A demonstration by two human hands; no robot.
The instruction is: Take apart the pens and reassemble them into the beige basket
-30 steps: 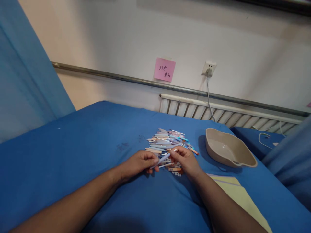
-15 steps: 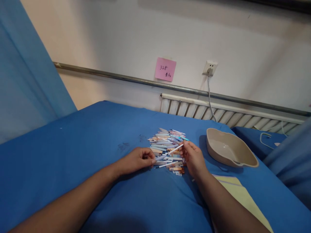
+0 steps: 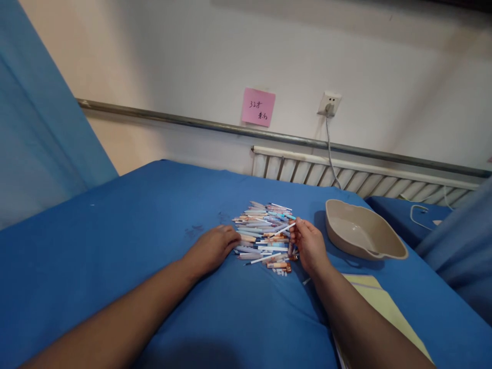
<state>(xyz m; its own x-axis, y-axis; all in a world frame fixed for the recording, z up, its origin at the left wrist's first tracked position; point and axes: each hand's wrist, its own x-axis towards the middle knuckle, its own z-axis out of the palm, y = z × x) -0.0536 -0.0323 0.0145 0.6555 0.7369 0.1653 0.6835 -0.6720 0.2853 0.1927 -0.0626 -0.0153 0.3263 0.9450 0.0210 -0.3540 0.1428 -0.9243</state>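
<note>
A pile of pens and pen parts [image 3: 265, 230] in pale colours lies on the blue cloth [image 3: 184, 195]. My right hand [image 3: 309, 243], at the pile's right side, pinches the end of a thin white pen refill [image 3: 283, 229]. The refill slants down left over the pile, its dark tip towards the middle. My left hand [image 3: 217, 246] rests at the pile's left edge, fingers bent and close together by a peach pen barrel [image 3: 248, 238]. What its fingertips grip, if anything, is hidden. Below them lies a lavender pen barrel [image 3: 246, 250].
A beige basin [image 3: 361, 230] stands right of the pile. A yellow folded cloth or paper [image 3: 378, 302] lies partly under my right forearm. Small white pieces [image 3: 280, 272] lie at the pile's near edge. Behind are a radiator [image 3: 300, 169] and a plugged-in cable [image 3: 330, 148].
My left hand has let go of the lavender barrel and moved slightly left and away from me. My right hand still holds the white refill, now apart from that barrel.
</note>
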